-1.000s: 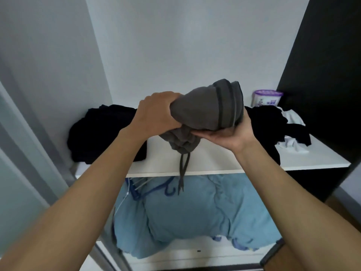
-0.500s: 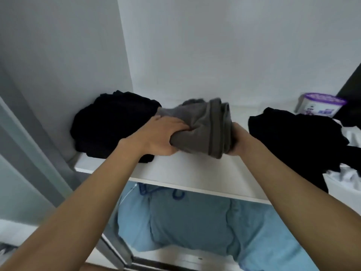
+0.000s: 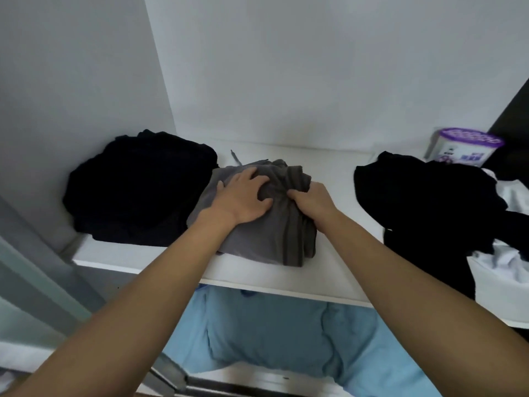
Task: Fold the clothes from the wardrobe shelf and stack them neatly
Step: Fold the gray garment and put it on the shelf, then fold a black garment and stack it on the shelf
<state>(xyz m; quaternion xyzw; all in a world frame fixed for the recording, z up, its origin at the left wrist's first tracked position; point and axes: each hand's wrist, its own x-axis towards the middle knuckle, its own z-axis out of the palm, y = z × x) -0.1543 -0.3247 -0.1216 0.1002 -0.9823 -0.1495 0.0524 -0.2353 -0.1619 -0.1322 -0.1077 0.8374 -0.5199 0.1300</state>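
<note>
A folded grey garment (image 3: 266,236) lies on the white wardrobe shelf (image 3: 137,255), its left edge against a pile of folded black clothes (image 3: 137,184). My left hand (image 3: 243,196) presses on top of the grey garment with spread fingers, the fingertips dug into a fold. My right hand (image 3: 310,199) grips the garment's bunched right part, with the fingers curled into the cloth. A grey drawstring (image 3: 236,157) trails behind the bundle.
A loose black garment (image 3: 429,204) and crumpled white clothes (image 3: 512,259) lie at the shelf's right. A white tub with a purple lid (image 3: 463,147) stands at the back right. Blue fabric (image 3: 272,333) hangs below the shelf. The wardrobe's side wall is on the left.
Both hands have carried the grey bundle from the air down onto the shelf, beside the black pile. The left hand went from gripping it to pressing on top.
</note>
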